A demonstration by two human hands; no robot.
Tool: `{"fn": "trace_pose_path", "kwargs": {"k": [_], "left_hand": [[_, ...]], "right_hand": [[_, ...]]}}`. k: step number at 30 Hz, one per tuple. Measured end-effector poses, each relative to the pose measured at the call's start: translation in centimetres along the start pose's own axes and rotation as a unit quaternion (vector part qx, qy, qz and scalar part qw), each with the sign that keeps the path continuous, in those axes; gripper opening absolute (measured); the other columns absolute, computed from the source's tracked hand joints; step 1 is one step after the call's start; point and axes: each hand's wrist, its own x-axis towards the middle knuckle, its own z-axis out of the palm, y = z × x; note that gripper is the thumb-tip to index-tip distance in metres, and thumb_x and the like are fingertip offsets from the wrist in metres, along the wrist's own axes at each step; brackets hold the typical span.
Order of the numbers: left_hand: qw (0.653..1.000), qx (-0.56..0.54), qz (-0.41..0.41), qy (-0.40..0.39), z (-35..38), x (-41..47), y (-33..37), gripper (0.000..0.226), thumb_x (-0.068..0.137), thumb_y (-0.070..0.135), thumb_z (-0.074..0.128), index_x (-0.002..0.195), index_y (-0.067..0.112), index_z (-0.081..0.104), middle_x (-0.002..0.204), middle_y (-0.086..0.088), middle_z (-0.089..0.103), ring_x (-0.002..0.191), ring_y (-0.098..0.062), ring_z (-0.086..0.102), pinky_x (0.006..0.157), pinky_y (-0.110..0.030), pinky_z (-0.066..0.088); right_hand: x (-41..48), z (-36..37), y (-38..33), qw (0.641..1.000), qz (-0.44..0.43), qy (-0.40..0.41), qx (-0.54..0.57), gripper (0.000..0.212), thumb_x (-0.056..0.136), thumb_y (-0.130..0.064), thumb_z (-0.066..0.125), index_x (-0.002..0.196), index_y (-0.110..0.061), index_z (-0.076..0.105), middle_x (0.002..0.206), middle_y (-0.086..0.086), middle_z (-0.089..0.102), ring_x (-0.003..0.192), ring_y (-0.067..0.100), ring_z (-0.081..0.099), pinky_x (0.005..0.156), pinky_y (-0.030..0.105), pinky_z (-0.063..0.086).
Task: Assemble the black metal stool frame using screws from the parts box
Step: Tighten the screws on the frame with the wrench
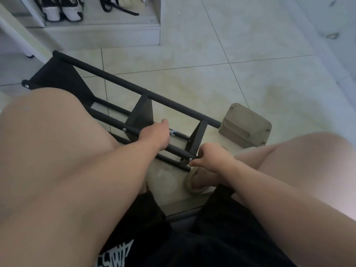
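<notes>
Head view: the black stool frame (pixel 146 97) lies on its side on the tiled floor (pixel 250 60) between the seated person's knees. The left hand (pixel 154 136) is wrapped around one of the frame's lower bars, steadying it. The right hand (pixel 211 158) has its fingers curled in, pinching at a screw (pixel 190 159) at the frame's near corner; whether it also holds a tool I cannot tell. The step looks like tightening that joint. Next probably calls for the small wrench (pixel 172 132) lying just under the frame. A tan parts box (pixel 246 126) sits just beyond the frame's right end, and a white shelf (pixel 96 33) with shoes (pixel 61 10) stands beyond the frame.
</notes>
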Motion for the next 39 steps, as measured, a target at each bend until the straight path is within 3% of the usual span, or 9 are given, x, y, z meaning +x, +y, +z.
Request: {"fn": "trace_pose_path", "kwargs": {"k": [2, 4, 8, 11, 15, 23, 26, 31, 39], "left_hand": [[1.0, -0.01, -0.003, -0.007, -0.2, -0.1, 0.0, 0.017, 0.093, 0.005, 0.04, 0.106, 0.015, 0.038, 0.093, -0.007, 0.05, 0.082, -0.029, 0.052, 0.066, -0.039, 0.041], [1.0, -0.02, -0.003, -0.015, -0.4, -0.1, 0.0, 0.02, 0.093, 0.006, 0.04, 0.111, 0.016, 0.042, 0.093, -0.006, 0.051, 0.083, -0.028, 0.053, 0.066, -0.038, 0.041], [0.999, -0.024, 0.004, -0.024, -0.5, -0.1, 0.0, 0.017, 0.094, 0.008, 0.042, 0.109, 0.015, 0.044, 0.097, -0.007, 0.056, 0.083, -0.027, 0.054, 0.067, -0.037, 0.041], [0.999, -0.009, 0.011, -0.032, -0.4, -0.2, 0.1, 0.018, 0.094, 0.01, 0.043, 0.111, 0.015, 0.046, 0.109, -0.009, 0.061, 0.084, -0.028, 0.052, 0.07, -0.037, 0.041], [0.999, 0.001, 0.007, -0.048, -0.5, 0.1, 0.4, 0.023, 0.095, 0.012, 0.043, 0.117, 0.016, 0.049, 0.111, -0.008, 0.062, 0.086, -0.027, 0.053, 0.073, -0.036, 0.039], [0.988, -0.107, 0.013, -0.108, -1.3, 2.3, 1.3, 0.02, 0.098, 0.013, 0.054, 0.105, 0.008, 0.072, 0.101, -0.011, 0.072, 0.092, -0.028, 0.066, 0.083, -0.039, 0.055], [0.98, -0.155, 0.041, -0.119, -1.4, 3.1, 1.6, 0.014, 0.093, 0.013, 0.063, 0.093, 0.01, 0.078, 0.088, -0.007, 0.073, 0.081, -0.02, 0.065, 0.069, -0.028, 0.05], [0.974, -0.149, 0.081, -0.147, -1.1, 3.8, 1.7, 0.02, 0.087, 0.02, 0.073, 0.07, 0.028, 0.068, 0.077, 0.004, 0.071, 0.079, -0.016, 0.065, 0.076, -0.03, 0.047], [0.954, -0.21, 0.105, -0.186, -0.7, 4.9, 2.4, 0.014, 0.087, 0.027, 0.07, 0.075, 0.033, 0.068, 0.069, 0.014, 0.062, 0.069, -0.005, 0.057, 0.061, -0.023, 0.04]], "right_hand": [[-0.5, -0.3, -0.1, 0.999, 0.017, 0.039, 0.005, 0.059, 0.074, -0.063, 0.078, 0.108, -0.019, 0.057, 0.107, -0.001, 0.061, 0.098, 0.023, 0.06, 0.078, 0.038, 0.054], [-0.8, -0.6, -0.2, 0.994, 0.01, 0.102, -0.033, 0.089, 0.067, -0.069, 0.079, 0.131, -0.018, 0.043, 0.13, 0.002, 0.049, 0.12, 0.027, 0.051, 0.093, 0.045, 0.051], [0.3, -1.8, -0.2, 0.99, -0.061, 0.09, -0.095, 0.135, 0.064, -0.077, 0.075, 0.161, -0.02, 0.0, 0.168, 0.003, -0.003, 0.155, 0.029, 0.002, 0.12, 0.051, 0.023], [1.6, -2.4, 0.3, 0.985, -0.091, 0.039, -0.14, 0.141, 0.066, -0.086, 0.065, 0.16, -0.016, -0.014, 0.166, 0.004, -0.026, 0.154, 0.027, -0.022, 0.125, 0.054, 0.001], [2.8, -2.7, 1.1, 0.974, -0.112, 0.027, -0.195, 0.147, 0.062, -0.098, 0.049, 0.159, -0.008, -0.013, 0.164, 0.009, -0.029, 0.151, 0.032, -0.027, 0.124, 0.054, -0.008], [3.7, -2.4, 2.1, 0.967, -0.14, 0.055, -0.207, 0.146, 0.058, -0.103, 0.037, 0.16, -0.009, -0.009, 0.165, 0.011, -0.026, 0.153, 0.031, -0.021, 0.125, 0.049, -0.006], [4.1, -2.4, 2.4, 0.966, -0.141, 0.062, -0.209, 0.147, 0.056, -0.104, 0.033, 0.16, -0.009, -0.008, 0.166, 0.011, -0.024, 0.154, 0.032, -0.019, 0.125, 0.049, -0.006], [4.3, -2.0, 2.6, 0.966, -0.142, 0.064, -0.206, 0.146, 0.057, -0.104, 0.03, 0.16, -0.009, -0.01, 0.165, 0.012, -0.026, 0.153, 0.031, -0.023, 0.124, 0.048, -0.009], [4.5, -1.9, 2.6, 0.967, -0.144, 0.065, -0.198, 0.146, 0.059, -0.103, 0.034, 0.16, -0.008, -0.011, 0.165, 0.011, -0.026, 0.152, 0.031, -0.024, 0.125, 0.05, -0.008]]}}
